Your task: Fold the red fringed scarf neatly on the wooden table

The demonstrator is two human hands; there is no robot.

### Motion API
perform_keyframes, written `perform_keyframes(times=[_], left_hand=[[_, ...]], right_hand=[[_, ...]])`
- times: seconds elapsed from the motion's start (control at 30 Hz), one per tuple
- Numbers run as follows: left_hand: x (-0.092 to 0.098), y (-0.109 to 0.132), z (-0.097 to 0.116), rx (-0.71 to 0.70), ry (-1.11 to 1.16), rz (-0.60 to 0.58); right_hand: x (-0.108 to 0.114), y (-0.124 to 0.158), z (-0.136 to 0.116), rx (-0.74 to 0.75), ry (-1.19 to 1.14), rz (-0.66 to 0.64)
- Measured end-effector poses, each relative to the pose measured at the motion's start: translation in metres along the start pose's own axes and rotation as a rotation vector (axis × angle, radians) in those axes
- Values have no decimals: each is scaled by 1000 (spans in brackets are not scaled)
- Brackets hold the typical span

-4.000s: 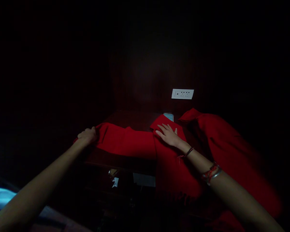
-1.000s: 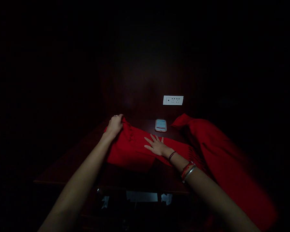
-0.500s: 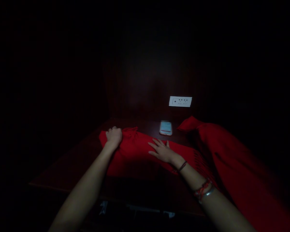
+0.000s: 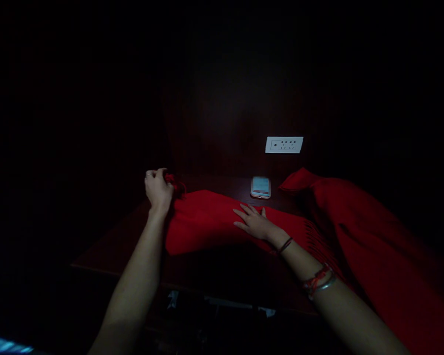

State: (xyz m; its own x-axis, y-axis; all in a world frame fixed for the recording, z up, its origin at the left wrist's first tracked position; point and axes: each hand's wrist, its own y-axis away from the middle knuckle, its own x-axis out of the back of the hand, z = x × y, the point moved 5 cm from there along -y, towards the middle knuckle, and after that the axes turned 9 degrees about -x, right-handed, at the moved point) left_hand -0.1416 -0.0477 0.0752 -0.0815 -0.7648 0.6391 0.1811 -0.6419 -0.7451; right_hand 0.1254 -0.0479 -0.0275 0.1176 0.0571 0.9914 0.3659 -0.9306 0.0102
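A red fringed scarf (image 4: pixel 203 217) lies across the dark desk, its fringe showing at the right end and bunched at the left end. My left hand (image 4: pixel 158 190) is closed around the left end and holds it a little off the desk; the fingertips are partly hidden. Flat on the middle of the scarf rests my right hand (image 4: pixel 255 222), its fingers spread. Another length of red cloth (image 4: pixel 366 236) lies at the right and runs down toward me; I cannot tell whether it joins the scarf.
A phone (image 4: pixel 261 187) with a lit screen lies behind the scarf. On the back wall is a white socket panel (image 4: pixel 284 145). The dark desk's front edge (image 4: pixel 96 270) shows at the left. Pale items below the desk are too dim to name.
My left hand has moved left and up, pulling the scarf's left end with it. My right hand stays spread on the scarf. The view has shifted slightly.
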Motion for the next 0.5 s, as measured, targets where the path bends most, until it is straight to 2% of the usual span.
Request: perform_keyframes(times=[0.03,0.07,0.13,0.17,0.2,0.23,0.27,0.4,0.47,0.5], left_hand=[[-6,1,8,-96,56,-69],[-16,4,18,-226,119,-195],[-40,16,40,-477,219,-516],[-49,23,46,-552,248,-662],[-56,27,48,-569,264,-768],[-61,29,47,-533,268,-818],[-62,27,43,-452,256,-813],[-57,16,17,-51,30,-637],[-60,19,13,23,-36,-724],[-62,22,15,10,-25,-785]], right_hand=[[0,0,0,3,-1,5],[-1,-1,0,5,-2,10],[-1,-1,1,10,-5,18],[-1,-1,1,11,-7,22],[-1,-1,0,13,-9,24],[-1,-1,0,14,-10,23],[0,0,0,12,-10,18],[1,2,-2,-11,-3,-23],[2,2,-3,-23,-3,-25],[2,2,-3,-30,-4,-23]])
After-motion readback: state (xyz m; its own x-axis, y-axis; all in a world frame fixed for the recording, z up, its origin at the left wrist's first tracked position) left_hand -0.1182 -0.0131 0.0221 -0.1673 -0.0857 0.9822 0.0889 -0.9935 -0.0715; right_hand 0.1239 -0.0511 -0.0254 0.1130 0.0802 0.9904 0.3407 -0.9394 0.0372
